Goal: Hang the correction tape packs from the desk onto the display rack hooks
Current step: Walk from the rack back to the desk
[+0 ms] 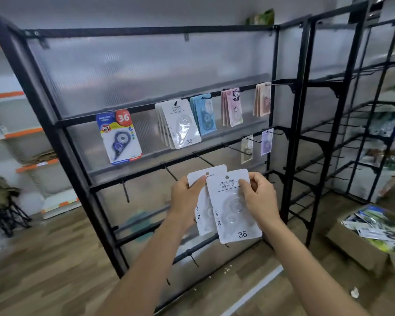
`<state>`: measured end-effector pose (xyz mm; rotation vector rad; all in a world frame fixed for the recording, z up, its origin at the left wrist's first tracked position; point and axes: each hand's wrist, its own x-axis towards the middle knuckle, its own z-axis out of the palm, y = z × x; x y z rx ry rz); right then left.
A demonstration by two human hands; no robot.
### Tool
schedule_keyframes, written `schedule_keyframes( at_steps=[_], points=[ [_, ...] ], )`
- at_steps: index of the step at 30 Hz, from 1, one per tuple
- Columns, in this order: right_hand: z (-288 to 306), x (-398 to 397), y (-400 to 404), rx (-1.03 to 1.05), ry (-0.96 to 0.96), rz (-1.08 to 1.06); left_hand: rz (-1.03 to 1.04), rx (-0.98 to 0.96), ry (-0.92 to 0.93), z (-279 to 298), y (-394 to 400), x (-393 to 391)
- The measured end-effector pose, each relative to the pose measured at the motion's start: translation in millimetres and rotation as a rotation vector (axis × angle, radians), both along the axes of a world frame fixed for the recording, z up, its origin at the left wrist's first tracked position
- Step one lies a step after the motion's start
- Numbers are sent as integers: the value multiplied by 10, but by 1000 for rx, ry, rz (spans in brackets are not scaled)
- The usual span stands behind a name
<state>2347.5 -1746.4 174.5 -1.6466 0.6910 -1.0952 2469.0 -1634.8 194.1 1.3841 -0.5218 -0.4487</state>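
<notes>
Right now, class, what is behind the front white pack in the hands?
A second white pack, held by the left hand; the front pack, pinched by the right hand, covers its right side.

Left hand (184, 197) and right hand (259, 199) pinching white packs (234, 208), display rack (146, 124) behind

A brown cardboard box (360, 247) sits on the wood-plank floor (43, 258) at lower right, filled with a jumble of loose packets. At far left stand white wall shelves with orange edge strips (21, 133) — below them an olive-green bundle on a dark folding stand (2, 201).
</notes>
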Motion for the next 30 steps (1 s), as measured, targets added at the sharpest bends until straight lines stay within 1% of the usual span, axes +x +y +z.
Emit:
schedule_keyframes(
  at_steps=[4,8,14,20,25,30],
  points=[
    [36,133,-609,11,8,73,89,-4,13,-19,-534,87],
    [-25,259,-1031,38,9,146,160,-8,51,-98,-907,139],
    [-240,483,-1487,-3,42,216,173,14,75,-239,-1372,315],
    [-354,773,-2071,17,47,187,166,29,106,-425,-2009,616],
    [-450,969,-2658,40,95,106,206,69,9,-485,-2606,871],
    [-597,1154,-3061,87,110,76,314,200,-119,-608,-2928,1000]
  ],
)
